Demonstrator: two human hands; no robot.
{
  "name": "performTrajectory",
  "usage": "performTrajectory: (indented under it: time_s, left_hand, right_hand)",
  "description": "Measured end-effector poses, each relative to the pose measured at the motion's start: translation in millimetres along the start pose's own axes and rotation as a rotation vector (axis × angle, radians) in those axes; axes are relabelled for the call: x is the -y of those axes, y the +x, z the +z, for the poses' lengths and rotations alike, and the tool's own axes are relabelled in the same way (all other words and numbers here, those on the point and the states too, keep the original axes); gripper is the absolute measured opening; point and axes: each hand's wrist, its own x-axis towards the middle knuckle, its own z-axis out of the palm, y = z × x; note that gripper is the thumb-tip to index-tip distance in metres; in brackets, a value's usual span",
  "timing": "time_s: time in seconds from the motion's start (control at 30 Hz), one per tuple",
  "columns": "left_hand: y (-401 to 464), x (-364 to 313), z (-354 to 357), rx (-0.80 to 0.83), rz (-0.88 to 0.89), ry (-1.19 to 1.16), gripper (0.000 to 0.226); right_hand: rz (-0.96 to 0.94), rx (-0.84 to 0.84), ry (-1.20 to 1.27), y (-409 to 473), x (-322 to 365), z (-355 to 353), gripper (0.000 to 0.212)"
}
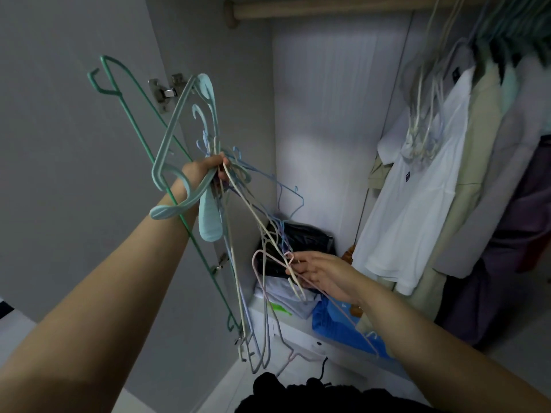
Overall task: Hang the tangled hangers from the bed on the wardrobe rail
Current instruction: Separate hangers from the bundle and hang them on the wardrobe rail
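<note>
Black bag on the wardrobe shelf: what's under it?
The black bag sits on folded pale clothes, with blue fabric beside them. The hanger bundle and right hand cover the rest.

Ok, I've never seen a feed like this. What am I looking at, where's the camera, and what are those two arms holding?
There is no machine here. One wide camera on the person's head looks forward and down into an open wardrobe. The left hand is raised and grips a tangled bunch of hangers, green wire and pale blue plastic among them. The right hand, lower down, pinches one thin pinkish hanger out of the bunch. The wardrobe rail runs across the top, with shirts hanging on the right. Below lie folded clothes and a black bag.
</note>
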Motion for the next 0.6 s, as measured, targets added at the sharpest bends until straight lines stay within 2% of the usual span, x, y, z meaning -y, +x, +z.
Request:
performTrajectory:
  time_s: [0.07,0.13,0.23,0.4,0.5,0.6]
  left_hand:
    - [-2.8,0.7,2.4,-0.016,0.016,0.008,0.038]
    - [-7.3,-0.7,5.2,-0.020,0.022,0.017,0.035]
    - [-15.7,-5.7,11.8,0.011,-0.011,0.006,0.030]
    - [-25.0,-6.0,14.0,0.018,0.019,0.048,0.032]
    - [-28.7,-3.2,13.0,0.055,0.062,0.082,0.029]
    - [-31.5,1.0,17.1,0.077,0.148,0.145,0.029]
  right_hand:
    - [-0.014,-0.061,-0.129,5.4,-5.9,5.4,0.022]
    - [-0.071,-0.162,-0.265,10.2,-10.4,11.6,0.015]
    - [-0.174,-0.239,-0.323,11.0,-12.4,20.6,0.016]
    - [-0.233,-0.281,-0.372,16.5,-20.5,30.9,0.019]
    - [-0.146,-0.297,-0.301,25.1,-19.9,33.3,0.003]
    - [-0.009,-0.261,-0.389,35.3,-21.8,32.9,0.005]
